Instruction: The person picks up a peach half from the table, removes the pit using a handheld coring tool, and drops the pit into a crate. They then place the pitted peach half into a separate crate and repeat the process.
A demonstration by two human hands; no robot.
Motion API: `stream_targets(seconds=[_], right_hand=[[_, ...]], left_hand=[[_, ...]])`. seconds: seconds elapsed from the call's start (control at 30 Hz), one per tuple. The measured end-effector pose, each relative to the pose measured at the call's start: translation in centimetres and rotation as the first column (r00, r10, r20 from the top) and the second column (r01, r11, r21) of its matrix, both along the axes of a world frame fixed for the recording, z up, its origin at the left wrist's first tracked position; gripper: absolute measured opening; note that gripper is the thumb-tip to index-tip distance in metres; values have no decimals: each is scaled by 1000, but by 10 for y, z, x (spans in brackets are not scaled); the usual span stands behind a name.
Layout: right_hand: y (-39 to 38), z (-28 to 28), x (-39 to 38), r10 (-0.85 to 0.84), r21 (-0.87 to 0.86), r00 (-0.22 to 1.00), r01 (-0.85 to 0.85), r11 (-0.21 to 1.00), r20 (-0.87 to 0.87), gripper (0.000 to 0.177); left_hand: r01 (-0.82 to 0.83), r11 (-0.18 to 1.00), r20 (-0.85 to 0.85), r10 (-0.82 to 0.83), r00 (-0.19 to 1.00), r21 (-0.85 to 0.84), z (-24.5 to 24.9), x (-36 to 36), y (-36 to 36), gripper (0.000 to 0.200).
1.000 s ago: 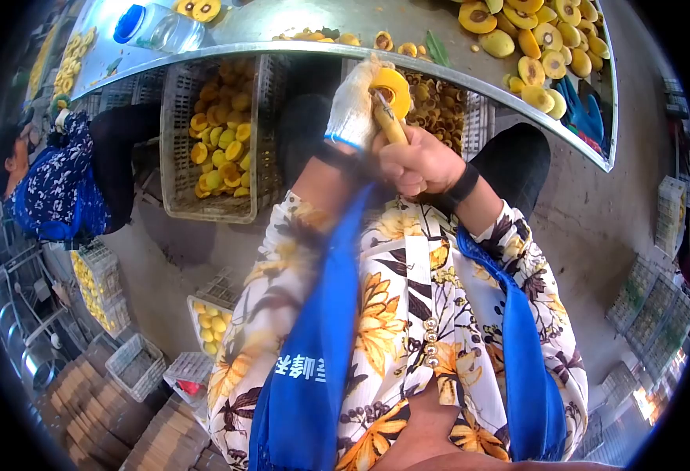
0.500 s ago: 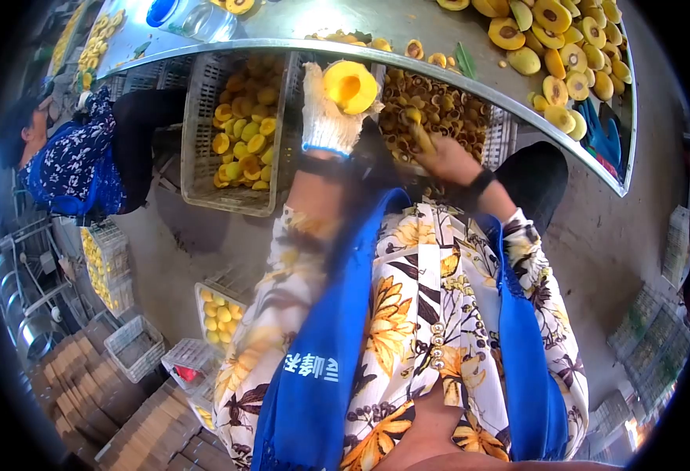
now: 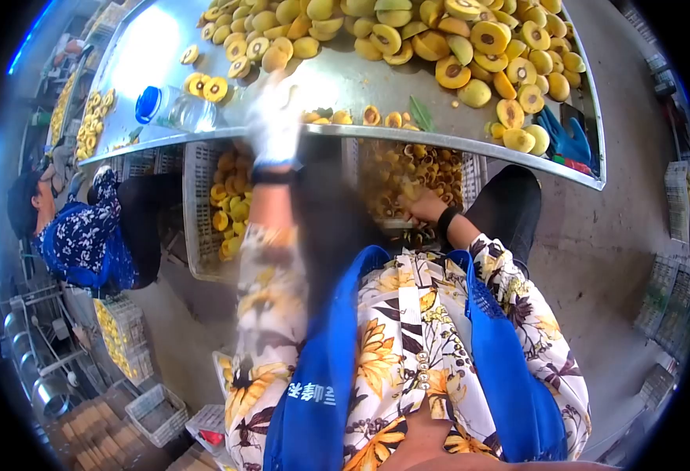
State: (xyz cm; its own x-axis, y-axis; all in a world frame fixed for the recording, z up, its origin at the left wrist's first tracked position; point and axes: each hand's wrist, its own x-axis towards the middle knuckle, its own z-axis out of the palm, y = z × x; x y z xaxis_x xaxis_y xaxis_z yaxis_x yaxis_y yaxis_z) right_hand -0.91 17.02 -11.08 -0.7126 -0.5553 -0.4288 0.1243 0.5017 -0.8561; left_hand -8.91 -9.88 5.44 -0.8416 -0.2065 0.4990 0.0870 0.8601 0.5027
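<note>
My left hand (image 3: 276, 125), in a white glove, is blurred by motion over the front edge of the metal table (image 3: 329, 94), near some fruit halves (image 3: 276, 59); its fingers are smeared. My bare right hand (image 3: 425, 206) is closed below the table edge, over a crate of pits and scraps (image 3: 439, 169). Something yellowish and blurred shows at its fingertips, too unclear to name. A crate of yellow fruit halves (image 3: 231, 206) stands left of my legs, partly behind my left arm.
A large pile of halved fruit (image 3: 470, 39) covers the table's back. A blue-capped bottle (image 3: 176, 108) lies at left, blue gloves (image 3: 566, 137) at right. A seated co-worker (image 3: 86, 228) is at far left. Stacked crates (image 3: 121, 334) stand on the floor.
My left hand has moved forward from above the crates to over the table, and the fruit half it held no longer shows. The view has shifted, showing more tabletop. My right hand stays over the scraps crate.
</note>
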Motion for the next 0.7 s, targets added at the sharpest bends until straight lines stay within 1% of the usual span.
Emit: stream_targets(seconds=[0.03,0.1,0.17,0.2,0.23,0.27,0.3,0.37,0.4,0.43,0.47,0.5,0.53,0.57,0.6,0.63,0.67,0.7], right_hand=[[-1,2,2,50,-8,998,-50,999,-27,30],[-2,25,4,-29,23,997,27,999,75,31],[9,44,9,-38,21,998,39,999,-46,30],[14,54,11,-44,23,993,47,999,-108,30],[14,70,15,-91,39,992,94,995,-90,28],[13,86,18,-138,54,988,143,988,-73,27],[13,102,22,-187,69,981,191,979,-57,26],[22,93,29,-246,84,966,252,964,-76,25],[25,88,32,-264,96,959,274,957,-100,24],[25,88,33,-266,57,946,280,958,-188,24],[23,90,30,-266,15,921,281,959,-286,24],[18,104,28,-343,-50,913,340,939,-222,25],[14,117,25,-415,-114,897,401,909,-154,25],[11,133,19,-479,-220,873,452,864,-88,25],[8,144,13,-533,-320,846,502,804,-12,25],[5,151,7,-577,-412,814,550,727,67,24],[4,154,-1,-607,-377,789,594,711,99,26],[0,161,-6,-551,-492,774,627,604,311,30]], left_hand=[[143,990,-48,-142,989,13,-2,-26,22,45],[100,973,99,-81,992,-206,-11,-80,72,56],[195,951,401,-85,912,-241,-11,-120,114,70],[177,962,429,-73,900,-208,-20,-132,128,74],[161,973,461,-68,885,-165,-30,-137,126,79],[96,972,466,15,885,-214,-30,-140,135,82],[56,982,462,35,886,-180,-32,-139,138,83],[99,988,358,-51,932,-117,-37,-136,131,81],[110,994,310,-97,946,-27,-43,-141,124,74],[160,984,-3,-160,987,75,-67,-150,111,70],[228,900,45,-262,964,371,-59,-140,100,71],[15,651,297,-367,882,759,-35,-125,93,74],[-69,398,243,-407,880,915,-43,-119,85,74],[-14,516,265,-417,869,857,-4,-87,89,73],[199,638,143,-443,885,744,8,-66,89,73],[379,800,66,-459,886,466,-8,-61,78,72],[446,827,75,-497,864,341,3,-35,82,67],[507,835,79,-532,843,213,14,-8,86,63]])
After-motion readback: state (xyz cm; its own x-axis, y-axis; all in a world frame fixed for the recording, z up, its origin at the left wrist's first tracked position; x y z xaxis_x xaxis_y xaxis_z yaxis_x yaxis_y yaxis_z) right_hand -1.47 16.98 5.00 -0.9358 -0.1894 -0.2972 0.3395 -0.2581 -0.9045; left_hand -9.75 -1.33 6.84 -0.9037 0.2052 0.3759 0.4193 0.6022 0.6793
